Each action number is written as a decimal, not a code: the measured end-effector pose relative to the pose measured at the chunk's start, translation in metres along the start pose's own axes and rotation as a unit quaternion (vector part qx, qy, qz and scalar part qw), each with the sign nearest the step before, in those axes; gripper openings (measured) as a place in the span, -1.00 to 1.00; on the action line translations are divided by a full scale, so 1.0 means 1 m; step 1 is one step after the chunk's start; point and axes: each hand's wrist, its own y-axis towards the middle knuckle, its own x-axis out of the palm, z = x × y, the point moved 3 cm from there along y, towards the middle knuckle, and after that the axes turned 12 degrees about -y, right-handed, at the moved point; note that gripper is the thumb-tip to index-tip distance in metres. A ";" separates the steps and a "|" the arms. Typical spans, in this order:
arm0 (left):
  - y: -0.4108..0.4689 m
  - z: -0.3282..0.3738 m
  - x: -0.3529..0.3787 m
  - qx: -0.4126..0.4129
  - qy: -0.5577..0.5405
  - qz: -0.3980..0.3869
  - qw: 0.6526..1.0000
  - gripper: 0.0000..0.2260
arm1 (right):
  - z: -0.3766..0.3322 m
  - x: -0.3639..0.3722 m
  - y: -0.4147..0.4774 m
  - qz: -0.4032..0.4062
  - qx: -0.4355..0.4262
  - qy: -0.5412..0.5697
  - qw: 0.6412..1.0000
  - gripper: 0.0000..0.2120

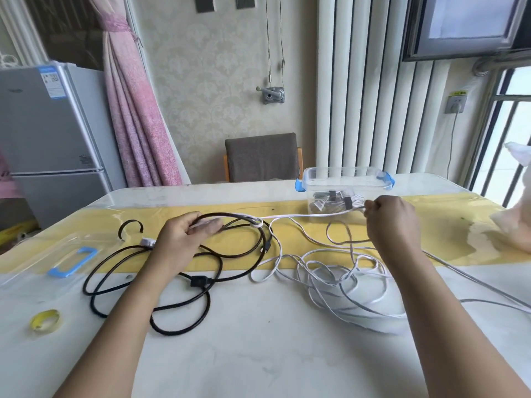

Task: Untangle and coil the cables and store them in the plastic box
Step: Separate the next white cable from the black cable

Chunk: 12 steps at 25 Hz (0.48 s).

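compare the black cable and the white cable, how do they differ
The black cable is thicker and lies in a few wide loops; the white cable is thinner and heaped in many tangled loops. The left hand grips the black cable, the right hand pinches the white cable. Both lie on the table, outside the plastic box.

The table [258, 354] bears black cable [199, 281], white cable [373, 311], plastic box [344, 182], lid [69, 261] and tape roll [40, 318].
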 end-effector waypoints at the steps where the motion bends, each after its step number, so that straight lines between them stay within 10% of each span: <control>1: 0.000 0.002 0.004 -0.017 -0.090 -0.022 0.996 -0.73 | 0.002 0.001 0.000 -0.012 0.004 -0.006 1.000 -0.72; 8: -0.005 0.000 0.025 -0.018 -0.175 -0.103 0.979 -0.78 | -0.035 0.005 -0.024 0.010 -0.176 0.017 0.984 -0.45; 12: -0.007 -0.003 0.031 -0.043 -0.153 -0.105 0.982 -0.62 | -0.086 0.018 -0.075 -0.236 -0.302 0.235 0.893 -0.61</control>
